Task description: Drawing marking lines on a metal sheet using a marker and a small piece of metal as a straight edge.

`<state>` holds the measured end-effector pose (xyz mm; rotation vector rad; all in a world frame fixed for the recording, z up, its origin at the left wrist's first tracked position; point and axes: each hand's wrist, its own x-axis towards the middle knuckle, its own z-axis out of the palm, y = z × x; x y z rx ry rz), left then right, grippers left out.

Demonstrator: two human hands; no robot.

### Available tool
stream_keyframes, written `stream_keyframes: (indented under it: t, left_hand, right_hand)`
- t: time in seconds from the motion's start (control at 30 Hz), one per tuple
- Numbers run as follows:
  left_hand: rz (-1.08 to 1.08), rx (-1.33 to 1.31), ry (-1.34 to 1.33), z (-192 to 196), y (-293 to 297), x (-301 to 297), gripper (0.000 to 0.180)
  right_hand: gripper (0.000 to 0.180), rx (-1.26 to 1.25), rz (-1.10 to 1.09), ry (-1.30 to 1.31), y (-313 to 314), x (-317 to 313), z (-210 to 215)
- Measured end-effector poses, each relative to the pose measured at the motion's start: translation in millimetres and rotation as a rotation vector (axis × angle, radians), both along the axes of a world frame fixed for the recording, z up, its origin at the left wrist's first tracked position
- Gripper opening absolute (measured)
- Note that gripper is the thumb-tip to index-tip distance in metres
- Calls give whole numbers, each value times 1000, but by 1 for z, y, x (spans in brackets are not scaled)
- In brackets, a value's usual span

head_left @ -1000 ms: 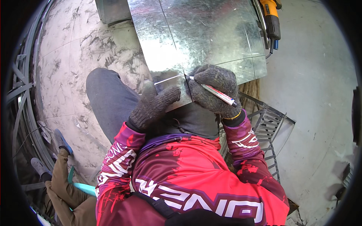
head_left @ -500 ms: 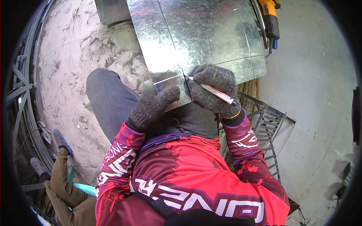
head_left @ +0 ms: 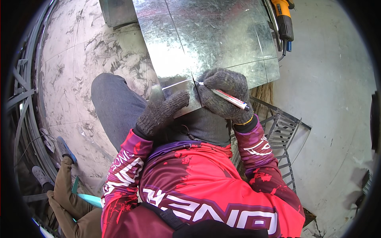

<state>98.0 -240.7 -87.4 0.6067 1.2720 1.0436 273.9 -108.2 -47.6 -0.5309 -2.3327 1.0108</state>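
Observation:
A shiny galvanized metal sheet (head_left: 222, 37) with dark marked lines lies in front of me, its near corner over my lap. In a dark grey knitted glove, my right hand (head_left: 226, 93) is closed around a white and red marker (head_left: 230, 99). The marker's tip points left at a dark line near the sheet's front edge. My left hand (head_left: 160, 113), gloved the same way, grips the near left corner, thumb on top; its other fingers are mostly hidden. A thin bright line runs from the left edge of the sheet toward the marker tip.
An orange and black power tool (head_left: 283, 20) lies beyond the sheet's right edge. Below it are broom-like bristles (head_left: 262, 93) and a dark metal frame (head_left: 283, 131). Metal bars (head_left: 29, 119) line the left side. Another person's legs (head_left: 65, 186) are at lower left.

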Motion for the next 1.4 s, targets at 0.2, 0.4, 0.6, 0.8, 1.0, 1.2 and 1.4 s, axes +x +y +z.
stream_keyframes:
  t: [0.2, 0.4, 0.6, 0.8, 1.0, 1.2, 1.4]
  left_hand:
    - [78, 69, 1, -1, 2, 5, 26]
    - [60, 3, -60, -1, 2, 3, 23]
    - [50, 38, -5, -4, 2, 3, 25]
    - [36, 33, -60, -4, 2, 3, 39]
    - [25, 84, 31, -3, 0, 4, 39]
    - [27, 29, -11, 0, 0, 3, 38]
    - [33, 99, 45, -6, -1, 5, 37]
  right_hand:
    - [24, -17, -31, -25, -1, 0, 2]
    - [23, 68, -16, -73, -1, 0, 4]
    - [23, 8, -40, -1, -1, -1, 2]
    - [13, 38, -75, 29, -3, -5, 1]
    - [22, -9, -42, -23, -2, 0, 4]
    - [22, -4, -15, -53, -2, 2, 4]
    - [24, 87, -49, -63, -3, 1, 3]
